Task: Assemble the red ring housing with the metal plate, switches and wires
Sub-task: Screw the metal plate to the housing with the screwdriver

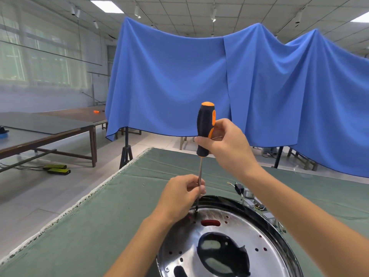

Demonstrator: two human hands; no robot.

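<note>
Currently the screwdriver (205, 128) stands almost upright at the centre of the frame, its long axis running from the black-and-orange handle down the thin shaft to a tip that meets the metal plate (239, 232) near the plate's far rim. The right hand (225, 144) wraps the lower handle, fingers and thumb curled round it. The left hand (183, 194) sits directly below, pinching the shaft close to the tip, so it is the nearer hand to the fastening point and serves as the guide.

The coming move appears to depend on keeping the shaft in line with the hole beneath the tip; any tilt would likely let the tip slip across the polished surface.

The plate lies flat at lower right of the frame on the green table cover (99, 216), with red showing through a slot (210, 222) just beside the tip; this is judged to be the red ring housing underneath. Small switches and wires (244, 191) lie just beyond the plate's far rim.

The screw itself is too small to make out. The plate's near edge is cut off by the bottom of the frame, and the left fingers hide part of the shaft.
</note>
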